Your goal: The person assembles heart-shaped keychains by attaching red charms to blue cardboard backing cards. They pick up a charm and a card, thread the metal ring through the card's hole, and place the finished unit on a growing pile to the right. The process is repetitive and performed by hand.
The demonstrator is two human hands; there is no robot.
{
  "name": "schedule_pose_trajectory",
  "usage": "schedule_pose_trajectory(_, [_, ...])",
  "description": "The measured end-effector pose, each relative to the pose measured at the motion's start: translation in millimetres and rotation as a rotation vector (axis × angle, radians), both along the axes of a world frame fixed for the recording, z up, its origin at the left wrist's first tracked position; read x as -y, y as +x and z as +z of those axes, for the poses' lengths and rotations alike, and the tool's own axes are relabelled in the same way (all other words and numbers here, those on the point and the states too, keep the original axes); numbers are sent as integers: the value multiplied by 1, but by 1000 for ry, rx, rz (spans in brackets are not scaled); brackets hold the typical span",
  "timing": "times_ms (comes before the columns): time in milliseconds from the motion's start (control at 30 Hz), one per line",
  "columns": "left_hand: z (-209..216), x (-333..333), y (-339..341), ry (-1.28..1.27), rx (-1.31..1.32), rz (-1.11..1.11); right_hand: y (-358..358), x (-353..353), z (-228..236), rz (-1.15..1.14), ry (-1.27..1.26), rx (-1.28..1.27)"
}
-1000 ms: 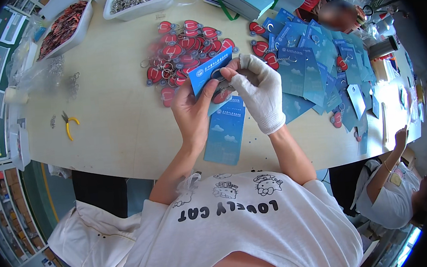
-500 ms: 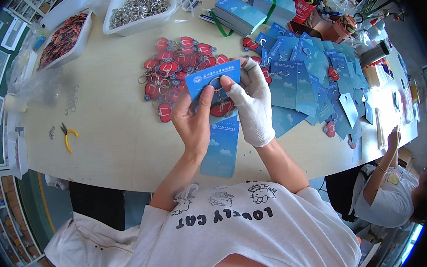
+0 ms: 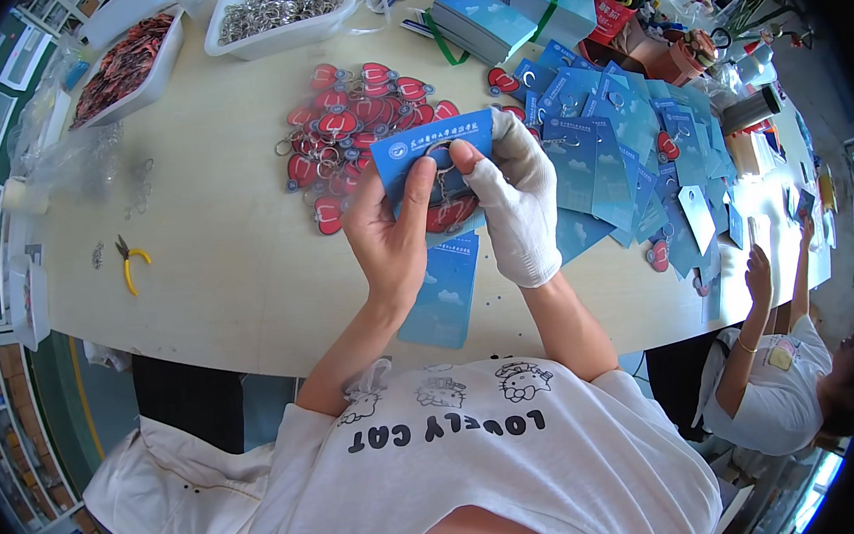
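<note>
Between my hands is a small blue backing card (image 3: 409,165) with white print along its top. A metal key ring (image 3: 441,155) lies against its face, with a short chain running down to a red keychain pendant (image 3: 451,215). My bare left hand (image 3: 389,225) pinches the card's left side, thumb pressed by the ring. My right hand (image 3: 525,209), in a white glove with the thumb tip bare, grips the right side, its thumb also at the ring. The fingers behind the card are hidden. Below them lie long blue cards (image 3: 445,301) on the table.
Beyond my hands is a pile of red keychains (image 3: 339,123). Carded keychains (image 3: 579,165) spread to the right. Farther off are a tub of metal rings (image 3: 284,42), a tub of red pieces (image 3: 121,80) and card stacks (image 3: 483,22). Yellow-handled pliers (image 3: 131,267) lie left. A co-worker (image 3: 776,370) sits right.
The card and both my hands have shifted slightly, the card's right edge a little higher and farther right. The grip stays. At the right, the co-worker's hands have moved and show apart.
</note>
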State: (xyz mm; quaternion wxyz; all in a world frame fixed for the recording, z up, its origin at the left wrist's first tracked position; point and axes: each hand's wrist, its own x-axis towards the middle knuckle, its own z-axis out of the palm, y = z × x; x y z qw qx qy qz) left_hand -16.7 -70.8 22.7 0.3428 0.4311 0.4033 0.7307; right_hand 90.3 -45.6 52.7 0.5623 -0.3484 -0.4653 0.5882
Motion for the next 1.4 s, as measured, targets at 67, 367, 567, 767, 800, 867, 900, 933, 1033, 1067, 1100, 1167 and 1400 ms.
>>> schedule_pose_trajectory(67, [0,1,0,-10,-3,-8,2,0,1,14,-24,4])
schedule_pose_trajectory(367, [1,2,0,-45,2,-104,7,-6,-1,42,19,150])
schedule_pose_trajectory(567, [-13,1,0,-80,-53,-131,11,-2,-20,4,19,244])
schedule_pose_trajectory(767, [-53,11,0,-119,-303,-252,80,-12,-32,101,-12,385])
schedule_pose_trajectory(800, [-49,13,-12,-109,-478,-163,101,-17,-28,-21,-35,402])
schedule_pose_trajectory(867, [-57,17,-44,-110,-788,91,144,-31,-24,-203,24,431])
schedule_pose_trajectory(900, [-69,19,-63,-116,-925,244,166,-41,-24,-276,104,439])
schedule_pose_trajectory(933, [-74,23,-80,-200,-984,308,183,-51,-25,-472,110,681])
schedule_pose_trajectory(1033, [-73,38,-104,-401,-1096,407,183,-72,-33,-1007,350,1622])
schedule_pose_trajectory(1067, [-73,41,-105,-460,-1121,428,158,-71,-24,-908,500,1579])
schedule_pose_trajectory(1100, [-73,43,-104,-465,-1131,420,130,-71,-21,-801,648,1525])
schedule_pose_trajectory(1167, [-74,52,-94,-482,-1164,367,78,-64,-38,-278,613,1276])
schedule_pose_trajectory(1400, [-73,18,-123,-305,-1135,269,-27,-136,-90,-23,879,1148])
